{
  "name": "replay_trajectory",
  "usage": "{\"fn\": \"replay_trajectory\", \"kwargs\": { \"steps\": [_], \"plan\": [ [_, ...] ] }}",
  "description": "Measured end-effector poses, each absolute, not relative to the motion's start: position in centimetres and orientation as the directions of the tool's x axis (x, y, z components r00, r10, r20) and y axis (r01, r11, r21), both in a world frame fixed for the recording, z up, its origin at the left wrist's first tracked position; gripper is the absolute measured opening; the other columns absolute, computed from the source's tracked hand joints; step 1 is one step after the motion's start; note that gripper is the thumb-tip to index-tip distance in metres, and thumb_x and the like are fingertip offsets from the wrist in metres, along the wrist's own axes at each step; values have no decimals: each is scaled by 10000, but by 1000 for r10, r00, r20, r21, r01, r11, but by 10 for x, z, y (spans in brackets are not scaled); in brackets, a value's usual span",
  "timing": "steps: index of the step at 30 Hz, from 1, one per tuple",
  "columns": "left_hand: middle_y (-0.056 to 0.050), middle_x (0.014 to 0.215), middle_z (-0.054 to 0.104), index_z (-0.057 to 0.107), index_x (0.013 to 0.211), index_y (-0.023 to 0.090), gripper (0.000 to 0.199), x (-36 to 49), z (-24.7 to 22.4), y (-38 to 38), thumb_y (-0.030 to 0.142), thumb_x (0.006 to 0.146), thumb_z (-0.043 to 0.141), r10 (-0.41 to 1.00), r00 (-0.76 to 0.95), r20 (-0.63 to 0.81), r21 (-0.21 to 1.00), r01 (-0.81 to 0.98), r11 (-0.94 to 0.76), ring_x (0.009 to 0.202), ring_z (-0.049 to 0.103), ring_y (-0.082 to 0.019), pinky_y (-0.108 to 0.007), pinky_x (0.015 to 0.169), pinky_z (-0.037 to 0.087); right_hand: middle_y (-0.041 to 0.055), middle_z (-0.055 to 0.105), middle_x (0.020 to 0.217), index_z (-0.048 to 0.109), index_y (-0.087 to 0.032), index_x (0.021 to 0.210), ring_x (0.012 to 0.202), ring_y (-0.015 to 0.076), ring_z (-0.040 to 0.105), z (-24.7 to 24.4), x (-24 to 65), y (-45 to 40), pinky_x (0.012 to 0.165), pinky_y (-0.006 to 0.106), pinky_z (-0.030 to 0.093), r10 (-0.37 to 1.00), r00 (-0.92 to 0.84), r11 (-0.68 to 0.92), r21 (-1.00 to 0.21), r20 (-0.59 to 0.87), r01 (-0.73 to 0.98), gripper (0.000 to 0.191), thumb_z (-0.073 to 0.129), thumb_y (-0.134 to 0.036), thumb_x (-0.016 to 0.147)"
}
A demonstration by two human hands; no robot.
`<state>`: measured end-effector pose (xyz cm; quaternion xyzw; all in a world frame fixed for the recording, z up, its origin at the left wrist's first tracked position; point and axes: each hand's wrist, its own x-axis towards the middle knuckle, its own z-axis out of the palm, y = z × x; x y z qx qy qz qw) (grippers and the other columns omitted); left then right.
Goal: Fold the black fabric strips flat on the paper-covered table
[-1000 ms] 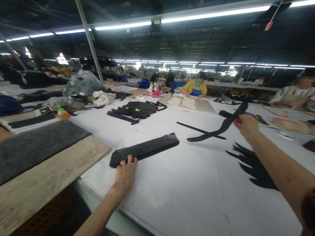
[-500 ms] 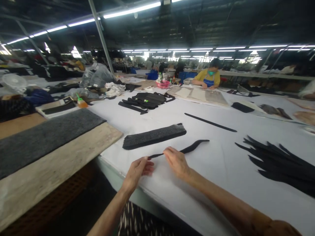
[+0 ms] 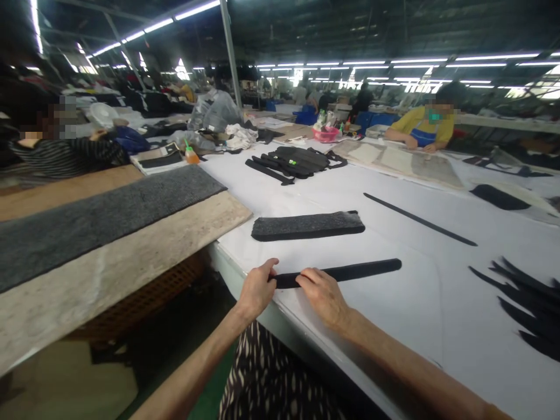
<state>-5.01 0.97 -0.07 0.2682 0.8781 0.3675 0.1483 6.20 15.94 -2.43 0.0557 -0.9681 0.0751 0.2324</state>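
Observation:
A long black fabric strip lies flat on the white tabletop near its front edge. My left hand pinches the strip's left end between thumb and fingers. Farther along it, my right hand has its fingers closed on the near edge, and the right end lies free. Just beyond is a neat stack of dark grey strips with a fuzzy top. To the right rests a thin black strip, and past it several black pointed pieces fan out at the frame's edge.
At left, a grey felt sheet covers part of a worn board. Farther back are a pile of black pieces, an orange bottle and a pink basket. One person in yellow and another in stripes sit across.
The strip was twisted and partly raised; now it lies straight and flat, its wide face up. Both hands have come down onto it. The view has turned left, bringing the striped person in.

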Motion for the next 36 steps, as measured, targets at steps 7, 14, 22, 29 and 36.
{"fn": "replay_trajectory", "kwargs": {
  "steps": [7,14,22,29,36],
  "plan": [
    [-34,928,668,599,1144,157,443,-45,-11,13,24,736,489,547,-837,-27,730,357,582,866,607,-175,-297,825,457,32,605,953,636,-208,953,884,185,533,-12,34,153,784,322,408,43,-968,972,-234,247,-16,154,545,-118,867],
    [-60,958,655,663,997,156,322,-50,-11,2,21,809,438,672,-736,82,602,574,555,959,584,-200,-327,880,463,24,583,819,643,-197,797,794,170,511,-21,19,145,718,297,381,41,-970,987,-163,238,2,178,515,-98,871],
    [-58,944,618,664,932,184,293,-54,-6,-4,108,904,382,762,-643,80,341,736,585,937,550,-213,-329,790,485,38,568,851,616,-184,818,816,186,492,-24,23,143,715,317,362,10,-963,991,-130,270,-26,146,519,-79,843],
    [-52,872,609,650,895,172,260,-57,-15,-10,74,878,410,801,-568,190,271,815,513,867,544,-201,-325,761,492,40,546,866,581,-176,798,841,184,468,-31,22,149,780,320,357,-92,-928,989,-76,361,-128,118,544,-65,819],
    [-44,824,599,631,881,156,227,-63,-20,-18,32,850,443,860,-411,304,195,910,366,796,528,-194,-316,714,482,48,532,797,573,-167,782,753,185,463,-28,27,150,660,322,345,-209,-914,977,43,347,-208,140,506,-53,828]
  ]
}}
